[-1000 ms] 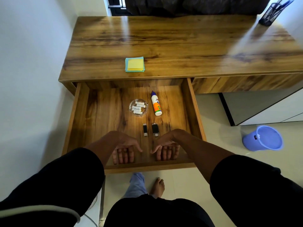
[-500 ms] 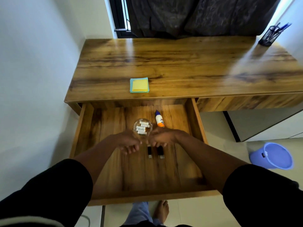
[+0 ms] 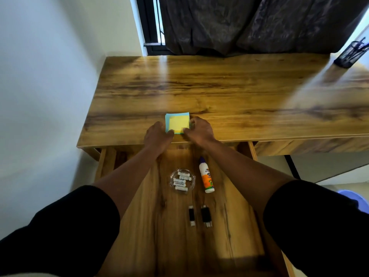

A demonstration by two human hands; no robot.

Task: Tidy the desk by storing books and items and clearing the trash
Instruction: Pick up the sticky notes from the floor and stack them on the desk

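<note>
Fingers of my left hand (image 3: 157, 134) and right hand (image 3: 199, 129) pinch the sticky-note pad (image 3: 177, 123) from both sides near the desk's (image 3: 239, 92) front edge.

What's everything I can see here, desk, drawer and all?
desk: one, brown wood, by the window
sticky notes: one stack, yellow on blue, desk front edge
pen holder: one, black mesh, desk far right
drawer: one, wood, pulled open
dish: one, clear, in drawer, holding small white tubes
glue bottle: one, white and orange, lying beside dish
USB sticks: two, black, in drawer
bin: one, blue, floor at right
curtain: dark, behind desk
left hand: at the notes' left edge
right hand: at the notes' right edge
</note>
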